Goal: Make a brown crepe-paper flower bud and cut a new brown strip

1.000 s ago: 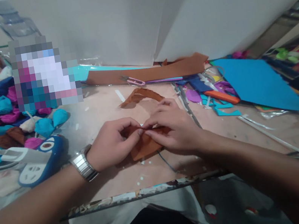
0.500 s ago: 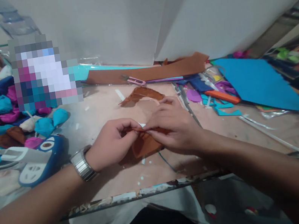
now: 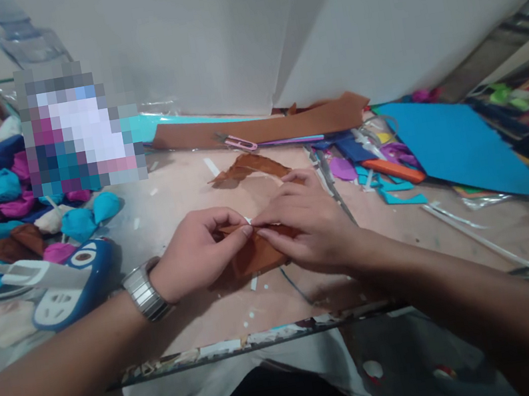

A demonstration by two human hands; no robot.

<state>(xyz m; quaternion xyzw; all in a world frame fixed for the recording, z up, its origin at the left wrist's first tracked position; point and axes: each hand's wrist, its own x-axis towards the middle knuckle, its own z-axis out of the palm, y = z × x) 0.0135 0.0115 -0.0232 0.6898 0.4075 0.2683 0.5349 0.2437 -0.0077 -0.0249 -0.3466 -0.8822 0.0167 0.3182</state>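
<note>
Between my two hands is a piece of brown crepe paper, its lower part hanging toward the table. My left hand, with a metal watch at its wrist, pinches the upper edge between thumb and index finger. Close beside it, my right hand grips the same edge, its fingers bent over the paper. A small white bit shows between the fingertips; what it belongs to is hidden. Just beyond my hands a curved, crumpled brown strip lies on the table.
Pink thread snips rest on a long brown sheet at the back. Left stand many wrapped paper balls and a blue power strip. Right lie an orange cutter, a blue sheet and a white stick.
My fingers have shifted slightly along the paper's upper edge, and my left thumb lies straighter. The hanging brown part has spread flatter and wider below my hands.
</note>
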